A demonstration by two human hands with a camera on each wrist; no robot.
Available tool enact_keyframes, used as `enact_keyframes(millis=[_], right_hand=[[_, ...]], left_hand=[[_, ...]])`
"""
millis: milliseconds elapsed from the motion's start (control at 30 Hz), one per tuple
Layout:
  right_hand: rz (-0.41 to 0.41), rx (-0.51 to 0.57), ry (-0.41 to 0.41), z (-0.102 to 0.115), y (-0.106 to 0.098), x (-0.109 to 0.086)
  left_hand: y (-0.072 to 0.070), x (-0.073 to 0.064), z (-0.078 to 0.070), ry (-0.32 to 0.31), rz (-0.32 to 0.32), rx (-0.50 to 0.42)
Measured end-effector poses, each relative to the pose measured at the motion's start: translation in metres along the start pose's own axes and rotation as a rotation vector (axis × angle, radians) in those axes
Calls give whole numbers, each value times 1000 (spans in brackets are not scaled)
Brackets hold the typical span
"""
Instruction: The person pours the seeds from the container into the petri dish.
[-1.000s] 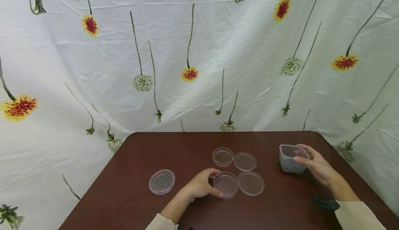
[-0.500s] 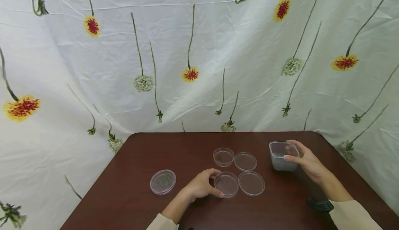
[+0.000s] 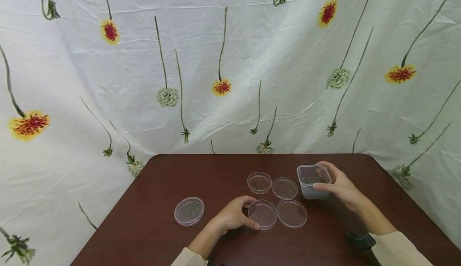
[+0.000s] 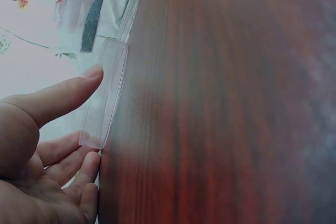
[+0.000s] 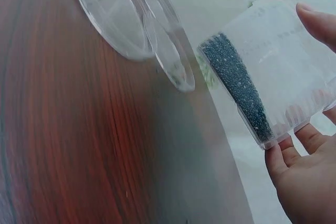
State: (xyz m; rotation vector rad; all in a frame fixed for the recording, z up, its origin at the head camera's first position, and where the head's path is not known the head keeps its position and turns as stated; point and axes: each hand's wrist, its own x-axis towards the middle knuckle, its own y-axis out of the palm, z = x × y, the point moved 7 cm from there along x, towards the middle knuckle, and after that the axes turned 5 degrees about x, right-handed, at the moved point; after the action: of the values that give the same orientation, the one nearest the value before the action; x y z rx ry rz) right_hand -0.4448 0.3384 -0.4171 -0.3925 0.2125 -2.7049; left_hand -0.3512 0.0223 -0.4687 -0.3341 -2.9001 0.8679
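Note:
My left hand (image 3: 235, 214) holds the near-left clear petri dish (image 3: 263, 215) at its side on the table, thumb in front and fingers behind. In the left wrist view the thumb (image 4: 79, 90) lies along the rim of that petri dish (image 4: 107, 93). My right hand (image 3: 336, 184) grips a clear plastic tub (image 3: 312, 192) above the table. A shallow layer of small dark grains (image 5: 236, 85) covers the tub's bottom, as the right wrist view shows. Close by lie three more shallow dish pieces: one at right (image 3: 292, 214), one behind (image 3: 285, 188), one at back left (image 3: 259, 182).
A covered petri dish (image 3: 189, 211) with dark grains inside stands apart on the left. Beneath everything is a dark brown table (image 3: 216, 170) with rounded back corners. Behind its far edge hangs a white flower-printed cloth (image 3: 194, 109).
My right hand has carried the tub leftward, toward the group of dishes. The left hand stays at its dish. The head view has shifted slightly.

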Motion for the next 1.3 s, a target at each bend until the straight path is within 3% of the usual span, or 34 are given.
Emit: enact_keyframes(millis=[267,533,800,1300], right_hand=[[61,7,-68,15,26,4],[40,-163,-153,27,50,8],[21,-378,-298,35,75,8],[58,-579,-454,42,115,8]], left_hand=[[0,0,1,-3,5,-13],[-1,-2,-1,-13,2,-30],[0,-1,0,-14,-4,-34],[0,2,0,-5,2,-32]])
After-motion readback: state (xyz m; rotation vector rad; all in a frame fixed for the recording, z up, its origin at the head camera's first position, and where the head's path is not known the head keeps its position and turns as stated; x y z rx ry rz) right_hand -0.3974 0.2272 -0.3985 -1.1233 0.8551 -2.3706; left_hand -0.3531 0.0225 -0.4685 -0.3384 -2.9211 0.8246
